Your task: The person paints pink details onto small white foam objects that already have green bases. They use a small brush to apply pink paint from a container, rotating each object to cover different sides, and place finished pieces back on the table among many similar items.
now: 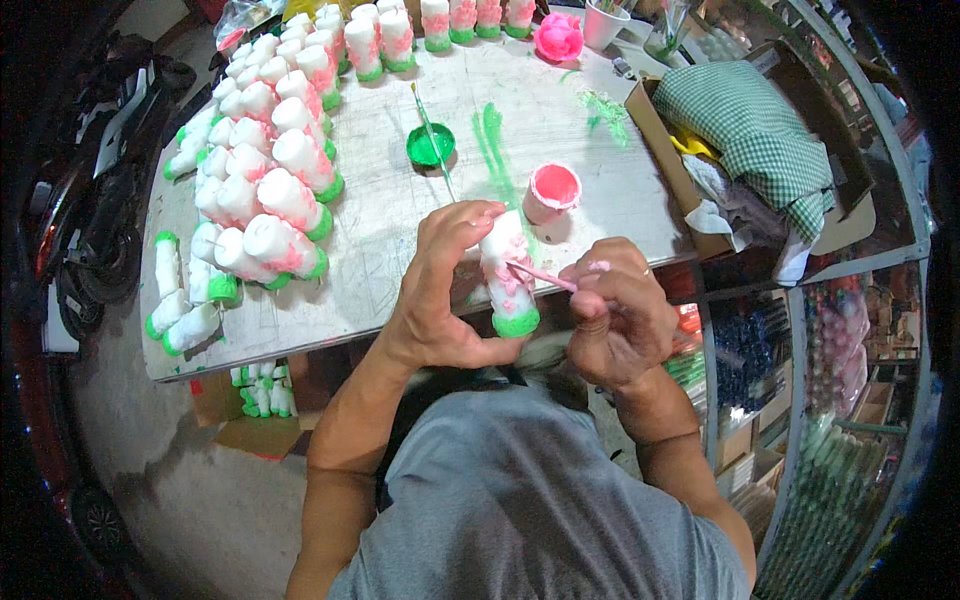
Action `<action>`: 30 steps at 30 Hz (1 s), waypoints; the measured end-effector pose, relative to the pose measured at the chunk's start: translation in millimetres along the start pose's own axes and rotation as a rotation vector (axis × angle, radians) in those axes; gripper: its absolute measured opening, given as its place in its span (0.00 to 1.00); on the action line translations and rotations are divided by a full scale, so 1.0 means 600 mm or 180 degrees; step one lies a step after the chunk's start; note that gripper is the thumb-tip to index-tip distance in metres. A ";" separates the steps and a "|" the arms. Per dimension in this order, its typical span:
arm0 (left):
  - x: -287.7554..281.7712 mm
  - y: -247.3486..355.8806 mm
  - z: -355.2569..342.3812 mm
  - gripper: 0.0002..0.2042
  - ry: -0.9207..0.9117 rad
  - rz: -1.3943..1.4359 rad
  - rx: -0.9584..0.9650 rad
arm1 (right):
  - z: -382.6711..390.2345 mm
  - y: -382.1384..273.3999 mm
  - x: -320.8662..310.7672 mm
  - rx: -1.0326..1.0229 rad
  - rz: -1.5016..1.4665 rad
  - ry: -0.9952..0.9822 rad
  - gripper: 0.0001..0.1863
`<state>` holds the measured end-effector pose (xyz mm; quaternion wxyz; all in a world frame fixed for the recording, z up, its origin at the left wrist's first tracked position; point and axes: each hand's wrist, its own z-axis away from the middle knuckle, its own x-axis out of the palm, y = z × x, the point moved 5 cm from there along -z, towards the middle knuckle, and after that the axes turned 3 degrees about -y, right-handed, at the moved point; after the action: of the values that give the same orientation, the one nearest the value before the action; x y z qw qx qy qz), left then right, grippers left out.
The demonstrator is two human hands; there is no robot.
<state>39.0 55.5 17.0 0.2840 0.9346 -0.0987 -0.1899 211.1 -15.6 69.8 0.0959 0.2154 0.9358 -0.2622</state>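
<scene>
Near the front edge of the table, my left hand [443, 290] grips a white pillar candle [505, 300] with raised pink decoration and a green base, holding it upright. My right hand [615, 315] is closed on a thin pink-coated brush [545, 276], whose tip touches the pink decoration. Just behind the candle stands a cup of pink paint [551, 190]. Farther back, a green paint dish [431, 145] has a thin brush [425, 117] lying across it.
Rows of decorated candles [290, 150] crowd the table's [380, 210] left and back. A pink flower-shaped object [558, 38] and white cup [605, 20] sit behind. Right: a box with checkered cloth [735, 130], packed shelves [840, 450]. Below: an open carton [255, 435]; at far left, parked vehicles [100, 280].
</scene>
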 end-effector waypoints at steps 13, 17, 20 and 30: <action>0.001 -0.003 0.003 0.53 0.0014 0.0080 0.0020 | 0.007 0.025 0.003 0.0478 -0.0167 0.0473 0.05; 0.003 -0.008 0.005 0.54 0.0056 0.0344 0.0006 | 0.007 0.028 -0.011 0.0366 -0.0048 0.0538 0.06; 0.001 -0.010 0.008 0.55 0.0151 0.0301 -0.0006 | 0.012 0.016 -0.005 0.0126 0.0158 0.0189 0.07; 0.006 -0.011 0.013 0.59 -0.0027 0.0517 -0.0066 | 0.019 0.051 -0.011 0.1253 -0.0863 0.0902 0.07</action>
<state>39.2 55.8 6.1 0.3077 0.9198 -0.1733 -0.1712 231.7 -0.7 48.7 -0.1156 0.1371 0.8912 -0.4167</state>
